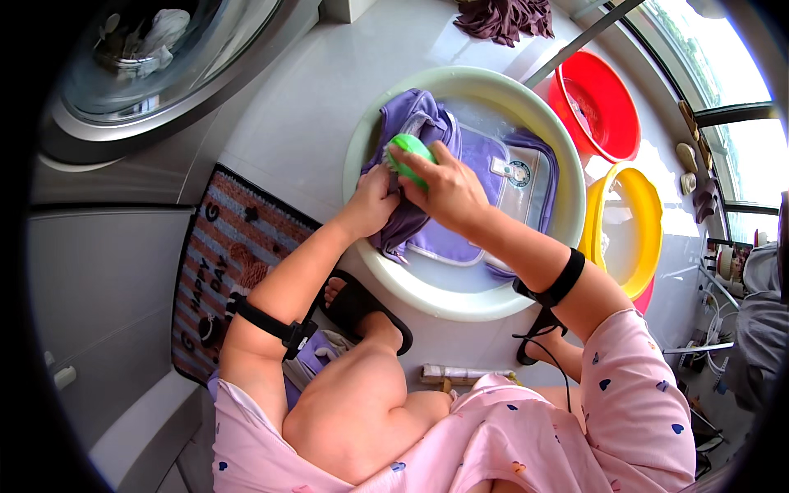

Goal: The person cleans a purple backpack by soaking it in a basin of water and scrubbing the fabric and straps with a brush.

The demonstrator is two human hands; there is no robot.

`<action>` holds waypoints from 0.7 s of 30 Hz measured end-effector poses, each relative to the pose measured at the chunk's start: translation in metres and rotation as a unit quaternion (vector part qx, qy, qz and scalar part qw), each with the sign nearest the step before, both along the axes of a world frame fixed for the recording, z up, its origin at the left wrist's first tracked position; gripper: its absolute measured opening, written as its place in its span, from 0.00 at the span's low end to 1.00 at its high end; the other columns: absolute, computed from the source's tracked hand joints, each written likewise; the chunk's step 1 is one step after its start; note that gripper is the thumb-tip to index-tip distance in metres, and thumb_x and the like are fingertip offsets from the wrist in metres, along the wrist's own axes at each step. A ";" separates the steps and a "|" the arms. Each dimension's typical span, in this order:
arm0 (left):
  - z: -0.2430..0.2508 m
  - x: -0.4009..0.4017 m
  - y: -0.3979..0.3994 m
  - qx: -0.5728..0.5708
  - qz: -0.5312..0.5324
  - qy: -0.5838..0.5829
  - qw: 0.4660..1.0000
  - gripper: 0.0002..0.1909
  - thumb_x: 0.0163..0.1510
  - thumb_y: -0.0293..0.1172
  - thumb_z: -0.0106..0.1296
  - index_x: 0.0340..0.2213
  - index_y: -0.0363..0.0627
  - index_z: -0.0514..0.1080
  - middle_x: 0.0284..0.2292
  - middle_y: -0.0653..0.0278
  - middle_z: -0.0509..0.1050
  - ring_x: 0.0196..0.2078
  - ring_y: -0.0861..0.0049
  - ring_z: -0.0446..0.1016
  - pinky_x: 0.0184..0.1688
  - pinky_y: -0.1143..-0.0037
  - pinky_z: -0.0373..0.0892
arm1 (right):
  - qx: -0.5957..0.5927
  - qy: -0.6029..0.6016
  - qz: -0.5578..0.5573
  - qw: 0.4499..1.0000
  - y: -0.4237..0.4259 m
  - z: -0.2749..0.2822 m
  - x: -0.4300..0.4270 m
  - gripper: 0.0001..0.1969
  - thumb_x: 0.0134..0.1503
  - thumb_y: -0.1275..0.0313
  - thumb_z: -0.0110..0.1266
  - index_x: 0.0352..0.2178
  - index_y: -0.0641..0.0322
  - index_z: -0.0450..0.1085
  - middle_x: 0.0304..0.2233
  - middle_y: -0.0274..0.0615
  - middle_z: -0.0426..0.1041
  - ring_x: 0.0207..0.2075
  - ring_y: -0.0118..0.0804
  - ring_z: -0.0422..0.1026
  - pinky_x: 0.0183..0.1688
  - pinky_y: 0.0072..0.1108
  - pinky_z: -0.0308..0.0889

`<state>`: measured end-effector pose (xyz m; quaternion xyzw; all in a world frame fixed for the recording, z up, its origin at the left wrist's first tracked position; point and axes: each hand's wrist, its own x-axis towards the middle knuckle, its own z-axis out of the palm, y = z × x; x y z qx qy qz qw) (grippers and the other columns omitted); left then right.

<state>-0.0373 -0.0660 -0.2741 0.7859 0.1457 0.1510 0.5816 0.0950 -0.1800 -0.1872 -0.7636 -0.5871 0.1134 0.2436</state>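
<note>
A large pale green plastic tub (425, 296) of cloudy water stands on the floor before me. In it lies a wet purple fabric bag (478, 160) with a grey panel and a round badge. My left hand (373, 203) grips a bunched purple part of the fabric at the tub's left side. My right hand (447, 185) is closed around a green scrubbing brush (412, 157), its white bristles turned to the left against the raised fabric, just above my left hand. The bag's lower parts are under water.
A red basin (601, 105) and a yellow basin (625, 228) stand right of the tub. Dark purple cloth (505, 18) lies on the floor beyond it. At left are a front-loading washing machine (154, 123) and a striped mat (246, 246). A metal pole (579, 43) slants near the red basin.
</note>
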 end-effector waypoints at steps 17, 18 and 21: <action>0.007 -0.003 -0.004 -0.127 -0.050 -0.040 0.990 0.32 0.44 0.16 0.42 0.55 0.39 0.58 0.51 0.52 0.66 0.55 0.62 0.64 0.58 0.70 0.59 | 0.026 -0.008 -0.133 0.991 0.010 0.002 -0.006 0.22 0.52 0.63 0.55 0.50 0.40 0.67 0.32 0.51 0.66 0.29 0.52 0.72 0.31 0.35 0.70; 0.009 -0.002 -0.005 -0.163 -0.073 -0.051 0.983 0.34 0.43 0.15 0.41 0.56 0.39 0.57 0.51 0.53 0.66 0.56 0.63 0.64 0.59 0.71 0.57 | 0.044 -0.017 -0.186 0.981 0.012 0.002 -0.004 0.21 0.52 0.63 0.54 0.50 0.41 0.67 0.32 0.52 0.67 0.29 0.52 0.72 0.31 0.35 0.70; 0.014 -0.004 -0.004 -0.146 -0.019 0.024 0.989 0.36 0.42 0.14 0.39 0.57 0.38 0.56 0.52 0.54 0.65 0.57 0.65 0.63 0.61 0.72 0.55 | -0.002 0.016 -0.092 0.996 0.005 0.003 -0.014 0.22 0.52 0.64 0.55 0.50 0.39 0.67 0.32 0.52 0.66 0.29 0.51 0.72 0.32 0.35 0.70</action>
